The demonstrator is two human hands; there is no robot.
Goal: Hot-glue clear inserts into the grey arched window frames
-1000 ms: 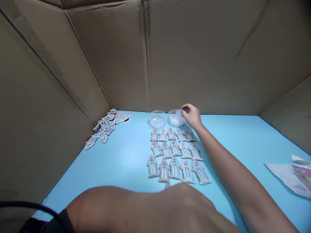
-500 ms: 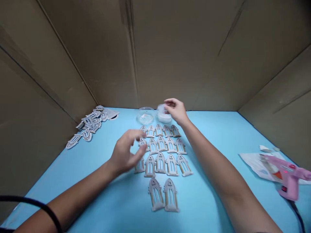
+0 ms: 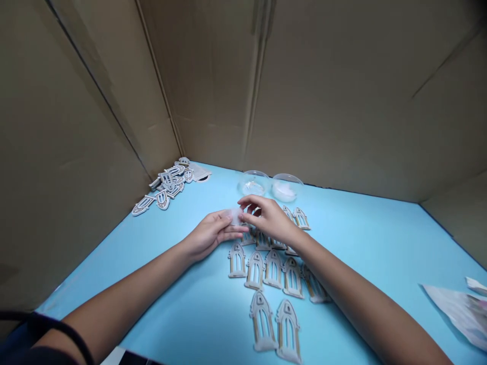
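Note:
A thin, translucent white piece [image 3: 235, 216], exact kind unclear, is between my hands over the arch-shaped window cutouts. My left hand [image 3: 208, 234] pinches its left side with thumb and finger, the other fingers stretched out. My right hand [image 3: 268, 217] has thumb and fingertips closed at its right edge. Beneath the hands lie rows of pale arched cutouts [image 3: 255, 269], partly hidden by my right hand and forearm. Two more, a left cutout [image 3: 262, 323] and a right cutout [image 3: 288, 332], lie side by side nearer to me, each with a whitish base.
Behind the hands stand a clear round tub [image 3: 253, 186] and another tub [image 3: 287, 188] with white material inside. Loose arched pieces [image 3: 167, 181] are heaped at the back left. Cardboard walls [image 3: 335, 101] enclose the blue tabletop [image 3: 171, 299]. A white packet [image 3: 452, 309] lies right.
My right hand has come away from the white-filled tub with a white piece and met my left hand, which has closed on it. The view has swung left; the pink glue gun is out of sight.

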